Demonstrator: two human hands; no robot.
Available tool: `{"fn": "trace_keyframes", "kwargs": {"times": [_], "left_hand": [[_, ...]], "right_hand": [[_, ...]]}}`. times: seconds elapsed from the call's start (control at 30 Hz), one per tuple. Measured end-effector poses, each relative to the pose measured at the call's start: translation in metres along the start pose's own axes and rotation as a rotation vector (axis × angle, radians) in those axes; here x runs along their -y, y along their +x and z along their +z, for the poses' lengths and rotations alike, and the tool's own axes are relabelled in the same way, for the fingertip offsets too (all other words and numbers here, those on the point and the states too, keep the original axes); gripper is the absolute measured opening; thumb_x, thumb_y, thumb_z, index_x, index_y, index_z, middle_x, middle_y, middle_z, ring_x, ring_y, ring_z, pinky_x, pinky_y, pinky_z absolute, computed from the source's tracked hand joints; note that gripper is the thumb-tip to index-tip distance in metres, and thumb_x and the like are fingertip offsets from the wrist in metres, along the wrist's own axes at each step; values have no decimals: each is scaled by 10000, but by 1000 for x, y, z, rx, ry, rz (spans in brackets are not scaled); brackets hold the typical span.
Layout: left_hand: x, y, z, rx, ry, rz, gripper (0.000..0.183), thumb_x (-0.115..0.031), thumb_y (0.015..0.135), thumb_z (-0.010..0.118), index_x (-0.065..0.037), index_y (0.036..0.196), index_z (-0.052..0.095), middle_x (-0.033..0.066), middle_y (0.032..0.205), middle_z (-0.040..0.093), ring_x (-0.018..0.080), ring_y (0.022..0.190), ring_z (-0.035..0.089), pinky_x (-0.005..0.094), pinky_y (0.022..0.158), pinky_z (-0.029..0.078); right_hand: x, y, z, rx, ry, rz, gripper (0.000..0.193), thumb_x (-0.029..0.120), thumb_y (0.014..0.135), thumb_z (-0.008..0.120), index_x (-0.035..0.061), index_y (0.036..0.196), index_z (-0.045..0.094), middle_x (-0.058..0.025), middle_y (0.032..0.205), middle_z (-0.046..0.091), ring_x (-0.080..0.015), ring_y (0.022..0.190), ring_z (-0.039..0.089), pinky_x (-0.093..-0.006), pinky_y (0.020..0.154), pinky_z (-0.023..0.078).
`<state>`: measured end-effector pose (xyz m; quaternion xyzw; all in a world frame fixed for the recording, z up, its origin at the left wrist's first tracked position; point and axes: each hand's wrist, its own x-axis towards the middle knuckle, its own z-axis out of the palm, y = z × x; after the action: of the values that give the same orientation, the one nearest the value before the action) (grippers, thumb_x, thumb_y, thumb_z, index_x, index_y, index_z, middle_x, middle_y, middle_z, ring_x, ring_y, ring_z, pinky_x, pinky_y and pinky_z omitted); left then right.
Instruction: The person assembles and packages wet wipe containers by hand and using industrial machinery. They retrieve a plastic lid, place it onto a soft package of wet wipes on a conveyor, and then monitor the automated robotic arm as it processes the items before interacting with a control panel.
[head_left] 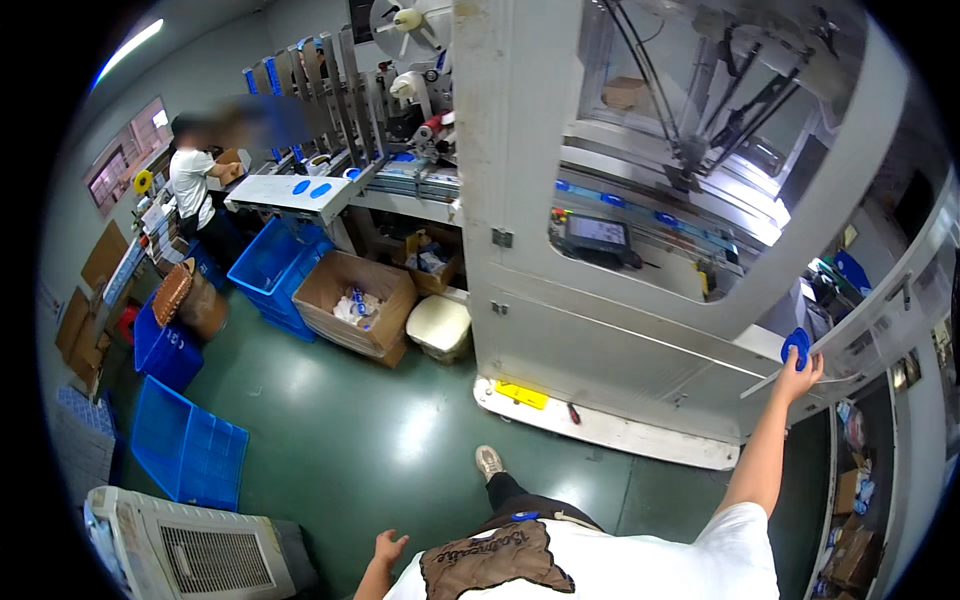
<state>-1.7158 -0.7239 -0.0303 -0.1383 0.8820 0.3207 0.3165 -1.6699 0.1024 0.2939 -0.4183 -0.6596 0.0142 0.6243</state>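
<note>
My right hand [797,378] is stretched out far to the right, its fingers closed round a rounded blue item [795,346]. The item's exact kind I cannot make out. It is beside the open clear door panel [885,325] of a large white machine cabinet [600,345]. Low in the picture, my left hand [390,547] hangs beside my body with its fingers apart and nothing in them.
Behind the cabinet window are a robot picker [690,150] and a control screen [598,232]. A cardboard box [350,325], blue crates [190,445] and an air cooler [215,550] stand to the left. Another person [195,180] works at the far left.
</note>
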Motion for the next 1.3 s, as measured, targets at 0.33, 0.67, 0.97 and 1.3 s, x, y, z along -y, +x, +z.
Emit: {"fn": "trace_keyframes", "kwargs": {"times": [0.33,0.67,0.97,1.3], "left_hand": [[94,74,-86,-380,-438,-59,530,-334,700,703,29,1068,585,198,1073,604,316,1020,575,364,881,446],[-217,139,-333,-218,-1182,327,309,-185,803,669,-38,1055,568,38,888,615,115,798,577,260,700,502],[-298,301,-494,-48,-936,540,211,-128,783,675,-20,941,587,31,840,621,94,738,567,240,691,469],[-411,513,-591,-419,-1213,800,269,-136,867,559,-42,1089,438,85,1067,510,179,923,534,310,759,477]], "right_hand": [[148,-380,146,416,91,1313,285,236,800,620,-29,904,616,-97,834,621,-203,716,568,-362,695,478],[667,-588,91,2568,1337,64,476,147,759,708,75,1111,395,-89,985,550,-149,919,548,-299,754,479],[739,-484,244,1636,1107,-76,525,41,751,652,87,1211,404,-60,1059,497,-114,788,538,-253,664,497],[768,-134,361,246,579,-287,353,66,749,612,77,1087,510,-73,1186,496,-162,820,590,-289,687,475]]}}
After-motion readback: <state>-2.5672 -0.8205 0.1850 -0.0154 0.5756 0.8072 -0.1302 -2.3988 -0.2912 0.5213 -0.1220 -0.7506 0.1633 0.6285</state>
